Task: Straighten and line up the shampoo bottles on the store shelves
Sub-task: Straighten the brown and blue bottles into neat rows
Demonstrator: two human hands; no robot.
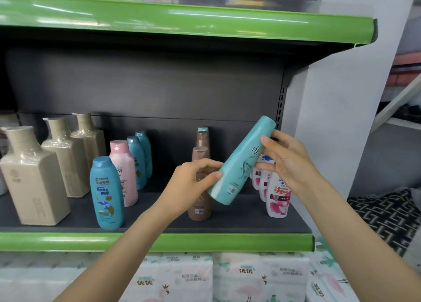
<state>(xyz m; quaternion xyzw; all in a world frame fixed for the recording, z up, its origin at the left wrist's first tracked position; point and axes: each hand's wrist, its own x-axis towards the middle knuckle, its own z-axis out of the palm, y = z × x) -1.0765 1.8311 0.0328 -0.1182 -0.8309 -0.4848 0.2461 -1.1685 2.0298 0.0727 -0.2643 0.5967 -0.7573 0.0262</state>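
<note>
Dark grey shelving with glossy green front edges fills the head view, and the middle shelf (227, 224) carries the shampoo stock. Above it, a teal bottle (241, 162) is held in the air, tilted so its flat pale-teal cap end points down and left while its rounded base leans up to the right. It is matte teal with faint script and a small barcode panel near the lower end.

Curled fingers of the left hand (193, 183) grip the bottle low on its left side. From the other side the right hand (287, 162) clasps the upper half, with fingertips on the front and thumb lower down.

Just behind the left hand stand two brown bottles (200, 188), one in front of the other. White and pink bottles (276, 197) are lined up under the right hand. Further left, a blue bottle (106, 192) stands at the shelf front, beside a pink bottle (124, 172), with two more teal-blue bottles (139, 160) behind. Three beige square bottles (34, 178) run along the far left. Packs of tissue (250, 276) sit on the shelf below.
</note>
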